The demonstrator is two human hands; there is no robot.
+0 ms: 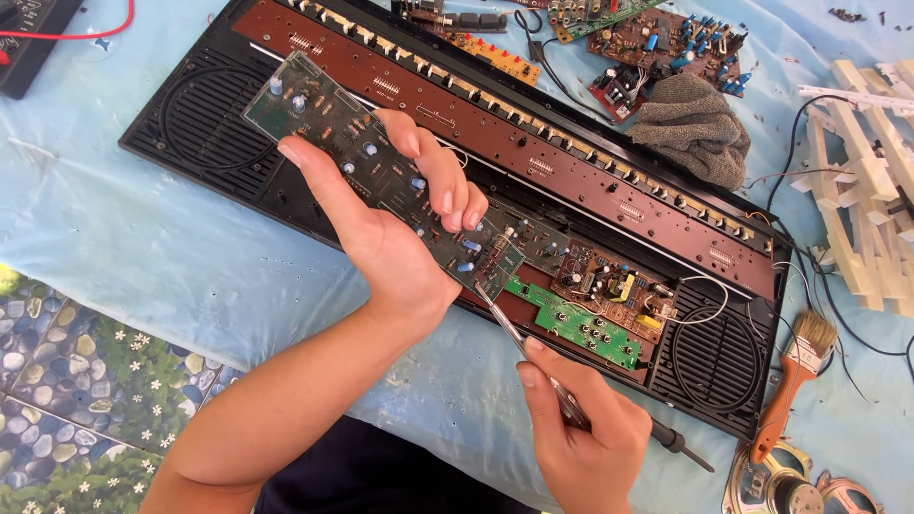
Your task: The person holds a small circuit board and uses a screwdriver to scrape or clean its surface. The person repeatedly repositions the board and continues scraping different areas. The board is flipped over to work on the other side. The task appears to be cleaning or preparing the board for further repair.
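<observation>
My left hand [395, 228] grips a long, narrow circuit board [324, 119] studded with small blue capacitors and holds it tilted above an opened black keyboard case [219, 152]. My right hand [581, 433] pinches slim metal tweezers [505, 328], whose tip touches the board's lower right end. Inside the case lie a long brown board [571, 143] and a small green board [586, 328] near the right speaker grille [714, 357].
A paintbrush with an orange handle [795, 381] lies at the right, beside white keyboard keys [857, 190]. A grey cloth [695, 124] and loose circuit boards [657, 48] sit at the top. A screwdriver [681, 444] lies by my right hand. Light blue sheeting [114, 228] covers the surface.
</observation>
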